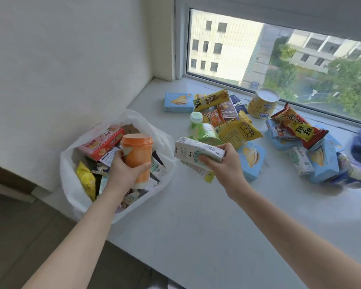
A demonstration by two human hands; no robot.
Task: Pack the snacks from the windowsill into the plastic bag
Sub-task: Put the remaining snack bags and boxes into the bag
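The windowsill (196, 215) holds loose snacks (240, 132) on its far side; the part-filled bag (71, 184) sits at its left end. Your left hand (123, 174) curls round an orange cup (137, 155) over the bag; your right hand (227, 165) grips a carton (198, 150) just beside it.

1. Windowsill (196, 226): white, smooth; I log it as the carrying surface.
2. Plastic bag (68, 180): white, open, at the sill's left end.
3. Blue box (178, 102): flat, far left of the pile.
4. Yellow tub (263, 104): just beside the window frame (217, 83).
5. Green bottle (198, 126): on its side, mid-pile.
6. Second blue box (251, 161): flat, nearest me.
7. Blue-white bottle (354, 174): on its side, far right.
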